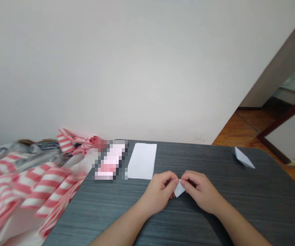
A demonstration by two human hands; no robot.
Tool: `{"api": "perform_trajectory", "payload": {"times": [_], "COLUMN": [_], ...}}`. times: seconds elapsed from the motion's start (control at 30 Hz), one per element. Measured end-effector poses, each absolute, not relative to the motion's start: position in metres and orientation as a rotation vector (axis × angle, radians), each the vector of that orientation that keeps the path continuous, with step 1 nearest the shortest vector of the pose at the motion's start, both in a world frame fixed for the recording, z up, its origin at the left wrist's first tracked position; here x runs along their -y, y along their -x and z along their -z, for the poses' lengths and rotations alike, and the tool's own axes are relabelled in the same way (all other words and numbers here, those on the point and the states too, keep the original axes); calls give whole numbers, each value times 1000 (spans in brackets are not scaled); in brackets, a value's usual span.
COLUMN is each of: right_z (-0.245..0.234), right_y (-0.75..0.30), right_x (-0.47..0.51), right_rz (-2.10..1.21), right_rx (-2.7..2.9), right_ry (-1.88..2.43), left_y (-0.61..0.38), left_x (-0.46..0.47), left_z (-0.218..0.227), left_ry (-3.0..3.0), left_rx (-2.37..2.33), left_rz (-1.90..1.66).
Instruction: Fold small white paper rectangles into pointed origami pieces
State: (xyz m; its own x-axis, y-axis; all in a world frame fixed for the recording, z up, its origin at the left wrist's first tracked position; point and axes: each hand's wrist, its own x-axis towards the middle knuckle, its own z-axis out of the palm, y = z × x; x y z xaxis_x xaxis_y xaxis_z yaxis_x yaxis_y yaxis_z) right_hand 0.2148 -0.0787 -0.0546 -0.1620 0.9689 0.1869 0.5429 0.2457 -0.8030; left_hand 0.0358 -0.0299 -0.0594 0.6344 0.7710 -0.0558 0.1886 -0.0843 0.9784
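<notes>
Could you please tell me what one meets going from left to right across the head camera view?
striped cloth → blurred pink item → flat white sheet → left hand → small folded paper, pinched by both hands → right hand → folded paper piece at far right.

Nothing can be read: the folded paper and white sheet are blank, the pink item is blurred.

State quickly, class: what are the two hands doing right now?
Left hand: closed, pinching the small folded paper.
Right hand: closed, pinching the same paper from the other side.
</notes>
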Motion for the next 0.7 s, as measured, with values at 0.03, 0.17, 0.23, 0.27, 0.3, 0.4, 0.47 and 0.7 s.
{"api": "perform_trajectory", "payload": {"times": [0.03, 0.17, 0.23, 0.27, 0.3, 0.4, 0.47, 0.7], "right_z": [55, 55, 56, 56, 57, 60, 63, 74], "right_y": [-215, -215, -216, -216, -217, -219, -222, -226], "right_x": [79, 79, 78, 78, 78, 78, 78, 79], "right_rz": [-759, -752, -756, -757, -758, -743, -730, -807], "right_rx": [1809, 1791, 1784, 1778, 1769, 1707, 1633, 1449], "right_ry": [1384, 1382, 1383, 1387, 1394, 1431, 1456, 1439], "left_y": [-36, -37, -37, -37, -37, -39, -40, -41], "left_x": [30, 30, 30, 30, 30, 28, 27, 23], "left_z": [59, 60, 61, 61, 62, 63, 64, 72], "left_ry": [-1608, -1583, -1572, -1563, -1546, -1451, -1374, -1150], "left_rx": [-803, -790, -789, -789, -788, -799, -812, -756], "left_rz": [-592, -609, -618, -626, -638, -712, -781, -925]}}
